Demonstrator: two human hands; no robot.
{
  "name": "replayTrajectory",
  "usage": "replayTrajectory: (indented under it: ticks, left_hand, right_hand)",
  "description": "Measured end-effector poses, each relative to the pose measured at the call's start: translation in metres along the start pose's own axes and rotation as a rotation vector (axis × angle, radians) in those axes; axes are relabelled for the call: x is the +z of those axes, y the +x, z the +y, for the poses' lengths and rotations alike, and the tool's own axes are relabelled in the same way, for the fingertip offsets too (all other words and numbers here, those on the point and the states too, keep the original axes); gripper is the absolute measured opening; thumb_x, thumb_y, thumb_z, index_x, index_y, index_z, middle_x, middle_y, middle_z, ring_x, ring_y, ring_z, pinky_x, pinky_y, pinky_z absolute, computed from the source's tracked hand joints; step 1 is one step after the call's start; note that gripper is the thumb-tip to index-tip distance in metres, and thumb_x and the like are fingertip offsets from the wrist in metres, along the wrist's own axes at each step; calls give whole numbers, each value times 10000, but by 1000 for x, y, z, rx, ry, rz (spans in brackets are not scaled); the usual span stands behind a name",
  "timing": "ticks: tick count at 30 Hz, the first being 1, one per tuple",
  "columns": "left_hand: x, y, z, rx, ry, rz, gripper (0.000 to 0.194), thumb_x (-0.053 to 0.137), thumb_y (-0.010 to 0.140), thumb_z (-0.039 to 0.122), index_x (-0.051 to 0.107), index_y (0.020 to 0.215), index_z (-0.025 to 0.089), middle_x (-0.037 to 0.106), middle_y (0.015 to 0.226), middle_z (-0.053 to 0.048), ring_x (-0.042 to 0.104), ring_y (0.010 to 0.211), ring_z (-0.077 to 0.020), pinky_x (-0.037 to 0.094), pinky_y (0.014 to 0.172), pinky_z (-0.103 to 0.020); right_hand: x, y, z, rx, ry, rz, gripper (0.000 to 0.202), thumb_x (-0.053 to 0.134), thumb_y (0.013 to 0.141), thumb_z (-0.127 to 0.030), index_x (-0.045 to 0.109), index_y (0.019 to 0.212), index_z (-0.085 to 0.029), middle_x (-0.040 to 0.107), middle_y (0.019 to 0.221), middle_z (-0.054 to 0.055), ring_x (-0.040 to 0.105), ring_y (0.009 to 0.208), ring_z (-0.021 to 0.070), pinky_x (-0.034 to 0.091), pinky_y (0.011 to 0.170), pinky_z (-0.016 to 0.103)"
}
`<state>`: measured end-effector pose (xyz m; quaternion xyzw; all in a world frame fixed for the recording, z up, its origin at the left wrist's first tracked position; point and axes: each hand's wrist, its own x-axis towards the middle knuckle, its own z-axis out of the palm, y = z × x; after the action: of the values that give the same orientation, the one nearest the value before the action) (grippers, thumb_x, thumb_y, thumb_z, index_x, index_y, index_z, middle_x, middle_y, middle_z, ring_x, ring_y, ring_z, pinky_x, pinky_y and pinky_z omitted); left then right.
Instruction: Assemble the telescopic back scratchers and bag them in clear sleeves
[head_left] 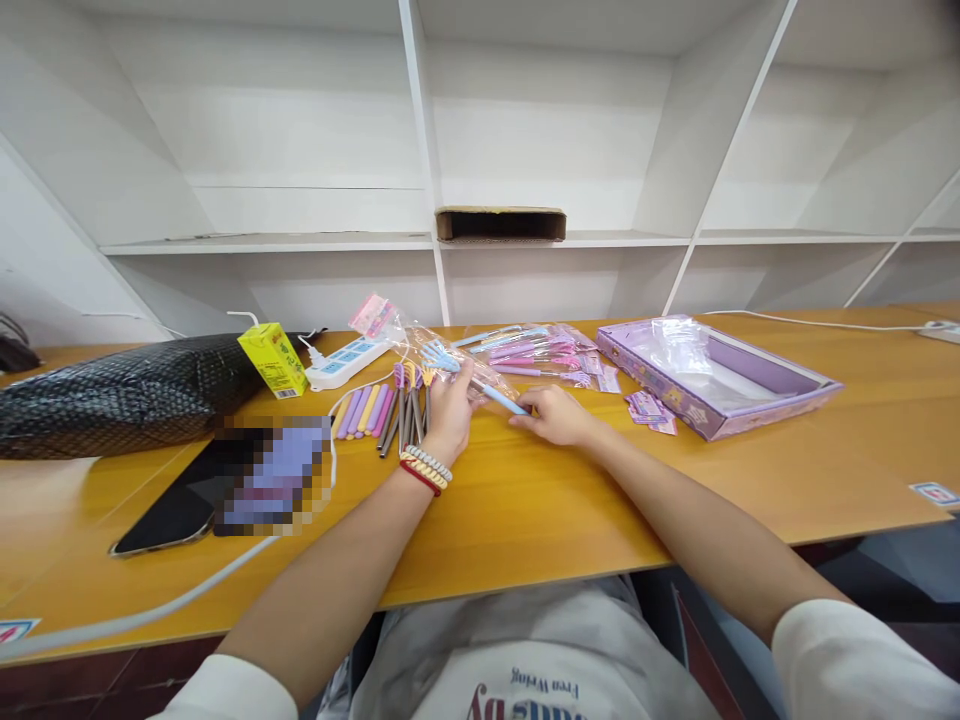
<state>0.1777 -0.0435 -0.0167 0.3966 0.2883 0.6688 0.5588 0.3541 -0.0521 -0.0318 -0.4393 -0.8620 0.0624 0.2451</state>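
Observation:
My left hand (451, 408) is closed around a light blue back scratcher (504, 400) near its hand-shaped head. The back scratcher lies slantwise with a clear plastic bag (405, 332) around it, whose pink header points to the far left. At the lower end of the handle, my right hand (556, 414) pinches the tip. Just left of my left hand lie metal rods (405, 418) with coloured claw heads, beside a row of pastel handles (365, 412). Behind my hands is a pile of bagged back scratchers (525, 350) in pink, purple and blue.
On the right, an open purple box (709, 425) holds clear plastic, with small printed cards (651, 410) beside it. On the left are a yellow drink carton (273, 362), a power strip (346, 364), a phone (180, 495) and a black wrapped bundle (135, 385). White shelves (337, 242) stand behind.

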Motion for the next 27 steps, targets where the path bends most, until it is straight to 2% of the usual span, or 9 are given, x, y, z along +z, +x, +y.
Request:
replayTrajectory:
  ticks: [6, 12, 15, 18, 23, 27]
  left_hand:
    - [-11, 16, 14, 39, -56, 160, 299, 667, 691, 416, 568, 824, 168, 631, 743, -7, 623, 664, -130, 508, 646, -267]
    - [-18, 27, 20, 71, -39, 228, 265, 671, 686, 354, 583, 820, 143, 653, 782, -45, 631, 665, -146, 504, 591, -265]
    - [-21, 31, 24, 121, -58, 267, 245, 646, 715, 352, 569, 830, 150, 641, 755, -33, 627, 631, -143, 497, 562, -261]
    - [-25, 36, 31, 146, -98, 359, 191, 601, 762, 333, 532, 830, 169, 621, 708, -6, 612, 596, -119, 493, 571, -243]
    - [-35, 44, 41, 135, -128, 473, 139, 390, 882, 306, 457, 850, 189, 632, 709, -33, 640, 627, -148, 504, 611, -282]
    - [-39, 47, 44, 136, -214, 519, 176, 309, 897, 252, 437, 799, 183, 615, 655, -37, 646, 626, -152, 507, 624, -282]
  right_hand:
    - [-9, 0, 24, 100, -83, -62, 174, 578, 810, -308, 681, 772, -173, 663, 745, 38, 535, 678, 136, 323, 621, 236]
    - [-19, -2, 48, 191, -116, -23, 190, 575, 802, -323, 699, 844, -185, 683, 825, 42, 560, 718, 142, 350, 658, 230]
    - [-27, -5, 58, 201, -139, -20, 191, 563, 802, -306, 701, 833, -177, 681, 796, 44, 559, 713, 148, 356, 655, 236]
    - [-35, -10, 69, 271, -172, -3, 178, 583, 778, -273, 708, 863, -179, 691, 844, 53, 574, 760, 167, 371, 677, 242]
    - [-48, -16, 81, 326, -159, 83, 245, 517, 823, -317, 702, 879, -166, 679, 787, 61, 566, 722, 171, 371, 659, 245]
    - [-50, -17, 86, 394, -131, 254, 290, 416, 865, -309, 659, 892, -153, 658, 776, 67, 553, 691, 177, 368, 652, 261]
